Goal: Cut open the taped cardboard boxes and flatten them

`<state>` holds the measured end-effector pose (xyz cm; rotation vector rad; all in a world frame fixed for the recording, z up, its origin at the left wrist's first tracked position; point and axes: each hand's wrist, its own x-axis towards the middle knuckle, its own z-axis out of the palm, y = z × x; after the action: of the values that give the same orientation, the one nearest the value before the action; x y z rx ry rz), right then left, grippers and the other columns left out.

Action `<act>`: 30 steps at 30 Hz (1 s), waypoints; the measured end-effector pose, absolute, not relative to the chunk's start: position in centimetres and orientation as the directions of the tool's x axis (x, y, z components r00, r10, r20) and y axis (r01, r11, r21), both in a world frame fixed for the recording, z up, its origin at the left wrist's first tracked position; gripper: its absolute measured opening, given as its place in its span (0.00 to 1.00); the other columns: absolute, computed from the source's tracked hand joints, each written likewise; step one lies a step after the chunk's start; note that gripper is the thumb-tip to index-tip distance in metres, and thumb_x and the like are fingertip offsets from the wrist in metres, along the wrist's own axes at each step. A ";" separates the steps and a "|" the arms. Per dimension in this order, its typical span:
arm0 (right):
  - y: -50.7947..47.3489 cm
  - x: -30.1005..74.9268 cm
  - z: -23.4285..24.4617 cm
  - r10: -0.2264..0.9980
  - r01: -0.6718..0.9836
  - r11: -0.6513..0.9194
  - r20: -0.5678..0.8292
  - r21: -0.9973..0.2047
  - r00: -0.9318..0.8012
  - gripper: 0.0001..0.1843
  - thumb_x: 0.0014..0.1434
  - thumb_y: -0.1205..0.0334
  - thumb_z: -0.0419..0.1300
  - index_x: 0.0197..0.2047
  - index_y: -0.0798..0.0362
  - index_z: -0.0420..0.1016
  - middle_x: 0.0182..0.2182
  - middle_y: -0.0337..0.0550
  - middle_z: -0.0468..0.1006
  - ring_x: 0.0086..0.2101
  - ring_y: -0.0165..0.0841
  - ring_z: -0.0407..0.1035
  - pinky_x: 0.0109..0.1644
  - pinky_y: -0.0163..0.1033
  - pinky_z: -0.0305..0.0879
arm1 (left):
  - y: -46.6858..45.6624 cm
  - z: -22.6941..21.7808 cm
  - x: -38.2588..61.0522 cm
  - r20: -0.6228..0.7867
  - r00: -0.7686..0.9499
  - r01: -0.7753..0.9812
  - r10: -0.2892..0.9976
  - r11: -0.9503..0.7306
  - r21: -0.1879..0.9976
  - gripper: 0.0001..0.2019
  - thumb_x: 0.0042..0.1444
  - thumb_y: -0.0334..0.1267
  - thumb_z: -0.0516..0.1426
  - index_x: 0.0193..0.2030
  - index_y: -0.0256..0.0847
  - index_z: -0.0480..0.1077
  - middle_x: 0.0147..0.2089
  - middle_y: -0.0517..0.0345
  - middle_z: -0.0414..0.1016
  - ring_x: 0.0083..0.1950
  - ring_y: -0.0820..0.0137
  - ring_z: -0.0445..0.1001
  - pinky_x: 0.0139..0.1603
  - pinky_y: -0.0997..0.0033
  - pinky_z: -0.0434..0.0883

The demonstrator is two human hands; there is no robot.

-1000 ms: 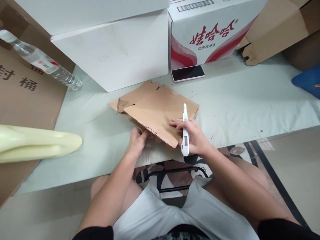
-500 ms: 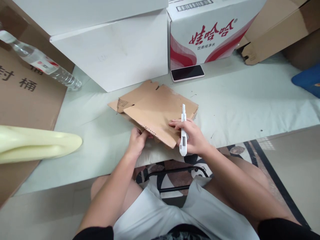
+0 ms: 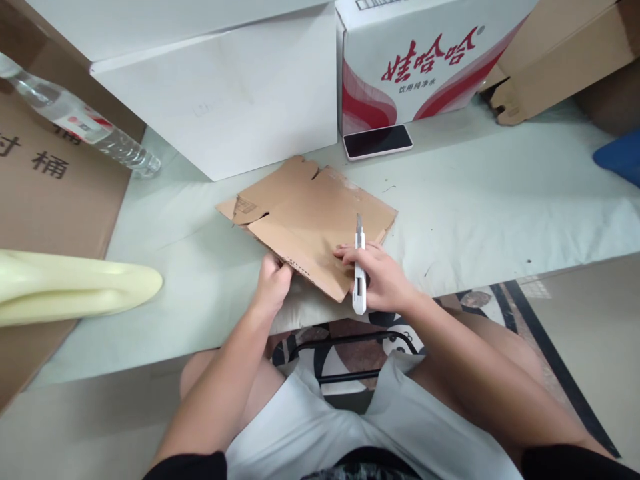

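Observation:
A flattened brown cardboard piece (image 3: 310, 220) lies on the pale cloth-covered surface (image 3: 475, 200) in front of me. My left hand (image 3: 273, 283) grips its near left edge, fingers curled under the board. My right hand (image 3: 377, 277) is closed round a white utility knife (image 3: 359, 270), its tip pointing away from me over the cardboard, while the fingertips press on the board's near right part.
A big white box (image 3: 220, 87) and a red-and-white printed carton (image 3: 420, 60) stand behind. A phone (image 3: 378, 141) lies face up beside them. A water bottle (image 3: 80, 123) rests at left on brown cardboard (image 3: 45, 200). A pale yellow plastic object (image 3: 75, 287) juts in from the left.
My right hand has slid slightly left with the knife, which now leans more over the cardboard. My left hand keeps its hold on the edge.

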<state>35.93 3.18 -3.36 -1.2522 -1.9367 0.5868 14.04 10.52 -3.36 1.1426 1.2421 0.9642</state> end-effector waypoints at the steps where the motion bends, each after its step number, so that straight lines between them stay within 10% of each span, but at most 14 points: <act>1: 3.1 35.9 -3.3 0.909 0.568 0.417 0.335 -0.709 -0.249 0.19 0.51 0.61 0.61 0.46 0.44 0.64 0.55 0.50 0.82 0.57 0.48 0.76 0.62 0.58 0.68 | 10.5 -3.5 14.0 -0.189 0.101 0.051 0.977 0.185 0.981 0.07 0.42 0.38 0.64 0.28 0.39 0.75 0.28 0.54 0.77 0.31 0.64 0.75 0.31 0.67 0.73; 30: 3.0 35.7 -3.5 0.903 0.580 0.428 0.346 -0.693 -0.254 0.20 0.49 0.64 0.61 0.46 0.44 0.64 0.55 0.52 0.82 0.57 0.48 0.76 0.61 0.58 0.69 | 10.6 -4.0 13.9 -0.177 0.074 0.071 0.981 0.172 0.982 0.10 0.42 0.38 0.63 0.33 0.38 0.75 0.32 0.53 0.79 0.40 0.59 0.79 0.42 0.63 0.77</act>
<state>35.72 2.97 -3.46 -1.2516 -1.9532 0.5643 13.89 10.57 -4.03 1.1610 1.2749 0.9901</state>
